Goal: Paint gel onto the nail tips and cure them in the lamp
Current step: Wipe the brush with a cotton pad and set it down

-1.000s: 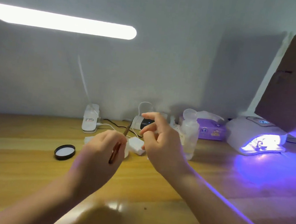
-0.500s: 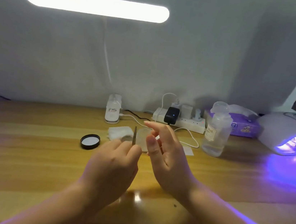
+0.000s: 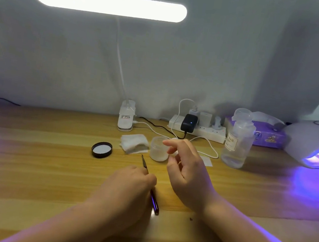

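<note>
Head view, sole view. Item: my left hand [image 3: 129,186], fingers curled round a thin gel brush [image 3: 149,184], held low above the wooden desk [image 3: 37,165]; the brush's long axis runs from its dark handle end near me up and slightly leftward to its fine tip, which points away from me toward the gap between the black lid [image 3: 101,149] and the small open gel jar [image 3: 159,148]. Item: my right hand [image 3: 188,173], raised just right of the jar, fingers loosely curled, forefinger and thumb drawn together on a small pale piece that I take for a nail tip [image 3: 175,153], too small to be sure. Item: the jar, just beyond and between both hands, lid off and lying well to its left, a folded white pad [image 3: 133,143] between lid and jar. Item: curing lamp [image 3: 313,145], far right edge, lit violet, mouth facing me, shapes inside unclear; nearer my right hand than my left. Item: clear bottle [image 3: 238,139], power strip [image 3: 198,129], purple tissue pack [image 3: 268,136], desk light base [image 3: 126,118], along the wall. Judgement: the brush tip lies short and left of the jar, so loading gel would mean swinging it forward and right.
</note>
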A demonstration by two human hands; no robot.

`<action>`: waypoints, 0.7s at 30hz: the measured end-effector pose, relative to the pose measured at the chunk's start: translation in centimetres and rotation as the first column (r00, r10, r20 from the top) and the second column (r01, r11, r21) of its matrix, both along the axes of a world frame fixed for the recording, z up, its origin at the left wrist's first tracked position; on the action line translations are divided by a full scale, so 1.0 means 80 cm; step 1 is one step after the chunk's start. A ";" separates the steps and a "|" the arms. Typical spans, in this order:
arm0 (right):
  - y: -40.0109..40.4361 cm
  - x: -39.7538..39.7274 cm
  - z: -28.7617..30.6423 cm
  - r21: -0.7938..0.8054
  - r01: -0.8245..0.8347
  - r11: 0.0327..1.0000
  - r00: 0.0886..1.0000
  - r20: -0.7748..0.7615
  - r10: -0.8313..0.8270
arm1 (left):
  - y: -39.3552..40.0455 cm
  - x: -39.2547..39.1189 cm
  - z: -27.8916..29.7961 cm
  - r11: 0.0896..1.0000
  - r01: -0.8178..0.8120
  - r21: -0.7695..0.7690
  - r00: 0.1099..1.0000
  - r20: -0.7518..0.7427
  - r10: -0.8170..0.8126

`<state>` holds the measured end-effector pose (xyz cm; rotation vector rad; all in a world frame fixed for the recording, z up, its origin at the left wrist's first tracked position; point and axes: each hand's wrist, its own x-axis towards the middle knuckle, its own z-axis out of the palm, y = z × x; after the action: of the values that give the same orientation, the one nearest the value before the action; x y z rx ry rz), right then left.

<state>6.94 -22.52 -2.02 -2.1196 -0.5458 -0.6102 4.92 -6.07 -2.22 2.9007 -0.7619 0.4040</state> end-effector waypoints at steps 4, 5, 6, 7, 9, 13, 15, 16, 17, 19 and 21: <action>-0.002 0.002 0.003 -0.009 0.005 1.000 1.000 -0.019 -0.005 | 0.019 0.059 0.003 0.964 -0.167 -0.206 0.975 0.113 0.193; -0.001 0.003 0.005 -0.020 -0.001 1.000 0.999 -0.033 0.000 | 0.026 0.082 0.007 0.948 -0.236 -0.213 0.959 0.107 0.262; -0.001 0.003 0.006 -0.036 -0.016 0.999 0.999 -0.052 0.014 | 0.033 0.103 0.012 0.939 -0.298 -0.173 0.945 0.083 0.316; 0.000 0.003 0.007 -0.054 -0.034 0.998 0.997 -0.070 0.030 | 0.038 0.121 0.015 0.936 -0.334 -0.110 0.939 0.055 0.341; 0.001 0.003 0.009 -0.084 -0.056 0.995 0.994 -0.095 0.048 | 0.043 0.149 0.015 0.946 -0.325 0.017 0.946 -0.006 0.325; 0.001 -0.001 0.016 -0.101 -0.060 0.993 0.987 -0.154 0.044 | 0.038 0.177 0.008 0.942 -0.327 0.067 0.936 -0.117 0.333; 0.001 -0.002 0.021 -0.081 -0.063 0.995 0.983 -0.178 0.048 | 0.034 0.176 0.013 0.921 -0.387 -0.036 0.919 -0.095 0.383; 0.001 -0.003 0.024 -0.069 -0.064 0.996 0.981 -0.188 0.050 | 0.033 0.172 0.017 0.902 -0.411 -0.136 0.912 -0.053 0.407; 0.001 -0.005 0.027 -0.055 -0.066 0.996 0.978 -0.202 0.054 | 0.034 0.165 0.022 0.878 -0.396 -0.269 0.912 -0.001 0.411; 0.001 -0.008 0.036 -0.018 -0.079 0.997 0.967 -0.244 0.072 | 0.035 0.143 0.036 0.815 -0.249 -0.524 0.934 0.091 0.345; 0.002 -0.011 0.045 0.028 -0.097 0.995 0.954 -0.282 0.101 | 0.031 0.110 0.052 0.757 -0.007 -0.654 0.961 0.206 0.187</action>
<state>6.02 -22.36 1.59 -2.1052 -0.4813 -0.2463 13.70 -3.58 1.92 2.2449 -0.3765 0.8785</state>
